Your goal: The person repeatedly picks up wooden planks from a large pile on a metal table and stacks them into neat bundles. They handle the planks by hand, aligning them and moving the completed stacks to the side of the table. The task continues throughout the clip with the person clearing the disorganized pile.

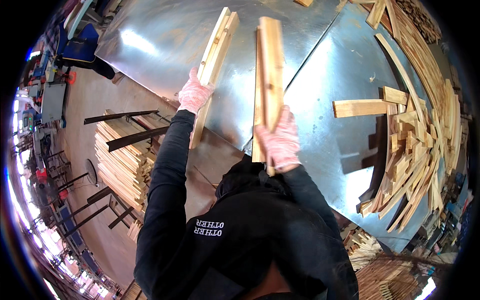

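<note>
- Grasping the left boards (216, 52) in the left hand (196, 94), near the middle, with the thumb up along the side. Most fingers hidden.
- Grasping the right boards (272, 65) in the right hand (281, 142), down by the close end, with the thumb across the wood. A bit blurry there.
- Wearing pink gloves (287, 150), maybe to keep out splinters.
- Pointing both lots forward, a gap between, perhaps to keep each lot neat.
- Held over the shiny table (320, 130), with close ends past its edge, maybe for an easy grip. Cannot tell if touching it.
- On the black top (225, 260), white letters (210, 232) in two lines, upside down from here. No brand or label clear on the boards.
- At right, on the table, a messy pile (410, 145) of long and short bits, maybe put aside to leave room.
- At left, lower than the table, a big stack (120, 160) by black bars (137, 137), laid flat, perhaps to stop slips.
- Far off, upper left, another person's dark leg (102, 69).
</note>
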### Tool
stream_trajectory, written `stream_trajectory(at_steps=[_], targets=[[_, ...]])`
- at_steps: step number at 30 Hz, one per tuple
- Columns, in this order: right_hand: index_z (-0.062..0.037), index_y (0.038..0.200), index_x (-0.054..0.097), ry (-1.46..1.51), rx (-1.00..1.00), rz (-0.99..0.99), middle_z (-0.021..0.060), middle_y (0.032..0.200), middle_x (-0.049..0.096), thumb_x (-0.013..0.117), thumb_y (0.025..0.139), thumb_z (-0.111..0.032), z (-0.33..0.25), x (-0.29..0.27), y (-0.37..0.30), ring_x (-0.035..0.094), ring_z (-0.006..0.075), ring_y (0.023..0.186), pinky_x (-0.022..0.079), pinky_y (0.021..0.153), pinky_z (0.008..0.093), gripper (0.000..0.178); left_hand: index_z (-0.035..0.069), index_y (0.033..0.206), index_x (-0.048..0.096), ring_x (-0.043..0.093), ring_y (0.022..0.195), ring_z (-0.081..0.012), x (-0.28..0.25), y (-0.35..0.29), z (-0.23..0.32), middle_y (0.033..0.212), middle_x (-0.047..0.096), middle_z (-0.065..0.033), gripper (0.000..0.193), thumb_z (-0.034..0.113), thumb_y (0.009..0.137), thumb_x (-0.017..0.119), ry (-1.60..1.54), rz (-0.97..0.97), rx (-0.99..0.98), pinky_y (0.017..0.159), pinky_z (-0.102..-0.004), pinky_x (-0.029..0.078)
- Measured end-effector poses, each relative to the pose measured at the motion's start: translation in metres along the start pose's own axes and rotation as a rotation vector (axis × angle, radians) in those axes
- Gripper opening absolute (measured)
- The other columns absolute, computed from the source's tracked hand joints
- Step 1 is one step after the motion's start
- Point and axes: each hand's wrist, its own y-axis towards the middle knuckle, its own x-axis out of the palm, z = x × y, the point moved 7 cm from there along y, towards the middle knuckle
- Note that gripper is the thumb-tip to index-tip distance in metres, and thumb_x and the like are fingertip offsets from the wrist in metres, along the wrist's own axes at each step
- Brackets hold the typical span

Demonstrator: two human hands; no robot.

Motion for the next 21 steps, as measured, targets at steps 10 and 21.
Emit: stream_trajectory(at_steps=[10,21], targets=[[0.001,0.157,0.016,0.773,0.187,-0.203,0.0237,0.13,0.056,0.074,0.072,-0.013,0.014,0.037,0.006,0.06,0.0375,0.116,0.051,0.099,0.0446,0.104,0.011,0.147,0.041,0.063,0.118,-0.0358,-0.002,0.003,-0.004,0.127,0.064,-0.0213,0.078,0.048,0.083,0.066,-0.059,-0.058,0.037,0.1,-0.0454,0.048],[0.0112,0.136,0.045,1.965,0.197,-0.705,0.0216,0.115,0.063,0.083,0.068,-0.021,-0.032,-0.015,-0.002,0.065,0.036,0.106,0.055,0.095,0.0441,0.084,0.003,0.148,0.04,0.055,0.127,-0.0378,-0.005,-0.031,0.031,0.139,0.055,-0.0235,0.081,0.042,0.084,0.072,-0.027,0.187,0.097,0.104,-0.048,0.044]])
